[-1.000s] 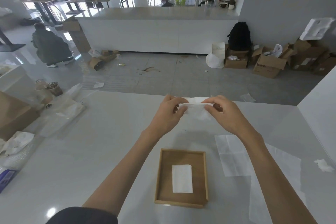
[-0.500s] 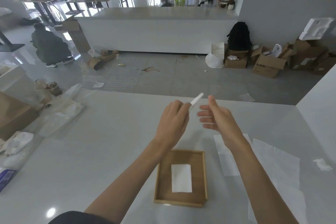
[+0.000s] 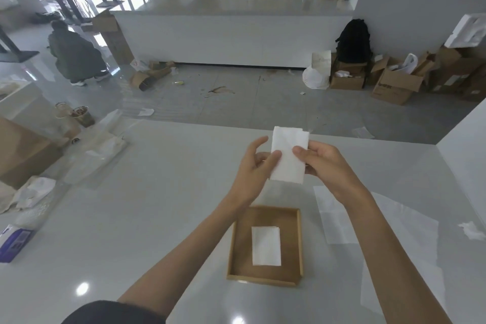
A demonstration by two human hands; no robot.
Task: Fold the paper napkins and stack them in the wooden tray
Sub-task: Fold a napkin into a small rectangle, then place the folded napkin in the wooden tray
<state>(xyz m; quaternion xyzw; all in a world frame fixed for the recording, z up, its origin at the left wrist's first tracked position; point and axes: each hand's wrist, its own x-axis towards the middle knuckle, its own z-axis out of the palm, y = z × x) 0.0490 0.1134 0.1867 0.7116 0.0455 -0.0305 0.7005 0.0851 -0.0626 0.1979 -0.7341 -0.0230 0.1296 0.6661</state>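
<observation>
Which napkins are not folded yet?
The flat sheets lying right of the wooden tray. The tray napkin and the held napkin, between left hand and right hand, are folded.

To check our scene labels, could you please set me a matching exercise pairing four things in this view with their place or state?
Things:
1 wooden tray
2 unfolded napkin
3 purple box
4 left hand

States:
A at the left edge of the table
B pinches a raised napkin with the right hand
C holds one folded napkin
D lies flat right of the tray

Pairs: 1-C, 2-D, 3-A, 4-B.
</observation>
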